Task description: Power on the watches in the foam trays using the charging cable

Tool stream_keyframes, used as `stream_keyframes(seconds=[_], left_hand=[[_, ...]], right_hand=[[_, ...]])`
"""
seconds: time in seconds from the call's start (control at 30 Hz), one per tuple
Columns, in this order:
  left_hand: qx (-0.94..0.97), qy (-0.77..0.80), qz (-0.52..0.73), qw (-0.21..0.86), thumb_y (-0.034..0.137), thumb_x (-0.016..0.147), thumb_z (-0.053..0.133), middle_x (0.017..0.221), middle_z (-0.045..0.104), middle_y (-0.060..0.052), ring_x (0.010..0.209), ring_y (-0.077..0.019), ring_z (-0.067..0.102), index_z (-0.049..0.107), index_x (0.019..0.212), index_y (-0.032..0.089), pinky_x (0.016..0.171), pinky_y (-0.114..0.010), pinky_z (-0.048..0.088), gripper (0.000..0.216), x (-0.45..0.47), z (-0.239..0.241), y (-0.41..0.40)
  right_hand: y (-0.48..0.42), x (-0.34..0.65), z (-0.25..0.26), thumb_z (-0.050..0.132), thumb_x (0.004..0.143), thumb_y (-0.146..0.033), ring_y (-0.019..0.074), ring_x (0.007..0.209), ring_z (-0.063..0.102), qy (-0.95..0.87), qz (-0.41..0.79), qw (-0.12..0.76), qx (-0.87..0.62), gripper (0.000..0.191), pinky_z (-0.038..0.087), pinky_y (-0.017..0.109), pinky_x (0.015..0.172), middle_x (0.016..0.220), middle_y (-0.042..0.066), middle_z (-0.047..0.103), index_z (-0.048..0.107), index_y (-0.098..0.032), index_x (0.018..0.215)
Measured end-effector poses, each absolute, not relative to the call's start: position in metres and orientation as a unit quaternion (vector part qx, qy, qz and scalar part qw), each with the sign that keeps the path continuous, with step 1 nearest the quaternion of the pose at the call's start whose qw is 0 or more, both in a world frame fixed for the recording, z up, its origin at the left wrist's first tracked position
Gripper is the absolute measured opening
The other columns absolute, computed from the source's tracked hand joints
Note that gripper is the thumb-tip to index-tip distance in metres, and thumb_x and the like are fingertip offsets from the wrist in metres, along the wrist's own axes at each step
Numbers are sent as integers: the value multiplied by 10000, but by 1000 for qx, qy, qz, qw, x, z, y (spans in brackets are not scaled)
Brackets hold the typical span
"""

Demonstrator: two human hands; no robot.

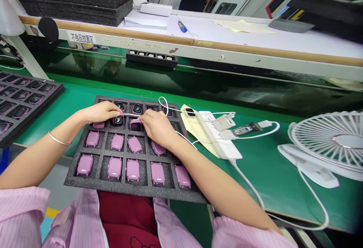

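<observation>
Currently, the left hand (100, 112) is pinching a white cable (130, 115) while the right hand (157, 127) is gripping a pink smartwatch (135, 125) in its foam tray (96, 183) cell; cable tension is risking dislodging it.

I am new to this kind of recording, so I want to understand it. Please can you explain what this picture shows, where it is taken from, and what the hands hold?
This picture comes from a camera worn on a person's head, looking down. There is no machine here, only the person's own left hand and right hand. A dark foam tray lies on a green workbench, and its compartments hold pink smartwatches. The right hand holds one pink smartwatch, and a thin white cable runs between the hands. What the left hand grips is hard to tell. To the right stand a white power strip and a white desk fan.
</observation>
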State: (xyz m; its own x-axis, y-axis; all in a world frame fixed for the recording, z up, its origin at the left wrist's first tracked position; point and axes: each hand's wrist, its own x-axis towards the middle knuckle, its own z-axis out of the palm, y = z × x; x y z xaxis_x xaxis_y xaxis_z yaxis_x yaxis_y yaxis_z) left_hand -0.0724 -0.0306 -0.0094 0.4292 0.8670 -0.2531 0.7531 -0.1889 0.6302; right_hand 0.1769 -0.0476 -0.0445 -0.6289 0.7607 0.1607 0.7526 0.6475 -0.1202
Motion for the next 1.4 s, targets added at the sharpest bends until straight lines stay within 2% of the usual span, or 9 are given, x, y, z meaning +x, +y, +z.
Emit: stream_keyframes(seconds=[0.1,0.23,0.4,0.53,0.73,1.1,1.23,1.33,1.4], left_hand=[[775,541,84,317,423,893,461,1223,724,-73,1123,-254,648,721,1144,157,1020,-318,468,449,-71,-7,-35],[776,533,70,330,404,906,450,1241,717,-67,1143,-239,639,712,1152,165,1023,-303,466,432,-73,-9,-36],[774,526,72,345,438,914,477,1237,717,-57,1138,-229,635,693,1164,178,1021,-295,464,420,-75,-10,-34],[794,508,89,321,461,918,463,1226,716,-76,1107,-236,648,679,1181,160,994,-302,475,454,-74,-7,-39],[820,482,91,295,484,929,442,1219,720,-82,1091,-247,652,676,1192,156,974,-323,479,481,-74,-9,-47],[798,497,89,328,516,873,498,1213,717,-101,1062,-253,661,653,1230,135,949,-330,495,545,-81,-19,-35],[795,518,93,303,442,857,492,1153,731,-103,1033,-262,666,659,1210,130,924,-350,504,500,-80,-21,-35],[793,517,127,295,461,879,472,1072,740,-103,970,-267,673,662,1195,120,873,-363,523,503,-75,-13,-43],[804,500,164,275,468,903,464,1095,736,-102,971,-264,674,661,1198,128,881,-369,527,492,-67,-5,-54]], right_hand=[[-52,179,-41,494,1027,-107,267,994,607,-905,30,115,-410,219,375,339,766,1064,115,651,689,-155,1114],[-57,182,-36,522,1017,-112,241,975,628,-921,73,103,-369,187,434,326,817,1043,100,666,699,-149,1065],[-56,178,-41,582,1036,-178,257,1067,617,-920,81,119,-364,177,434,364,874,1120,107,664,706,-154,1160],[-54,177,-46,615,1004,-141,260,1044,615,-916,90,136,-366,106,427,368,868,1077,99,675,718,-157,1022],[-50,183,-49,600,966,-65,230,937,638,-907,201,221,-297,140,489,346,875,974,84,683,692,-151,904],[-54,176,-52,602,974,-74,237,901,670,-910,166,198,-326,118,488,338,843,929,73,705,635,-166,909],[-55,177,-50,540,1010,-105,241,838,688,-891,172,203,-368,81,478,328,792,878,60,711,566,-181,995],[-55,181,-49,440,1050,-145,221,820,694,-856,221,278,-375,100,485,305,753,895,51,720,524,-191,1078],[-55,181,-48,477,1045,-198,221,803,690,-839,208,322,-386,111,481,301,721,944,63,719,528,-182,1142]])
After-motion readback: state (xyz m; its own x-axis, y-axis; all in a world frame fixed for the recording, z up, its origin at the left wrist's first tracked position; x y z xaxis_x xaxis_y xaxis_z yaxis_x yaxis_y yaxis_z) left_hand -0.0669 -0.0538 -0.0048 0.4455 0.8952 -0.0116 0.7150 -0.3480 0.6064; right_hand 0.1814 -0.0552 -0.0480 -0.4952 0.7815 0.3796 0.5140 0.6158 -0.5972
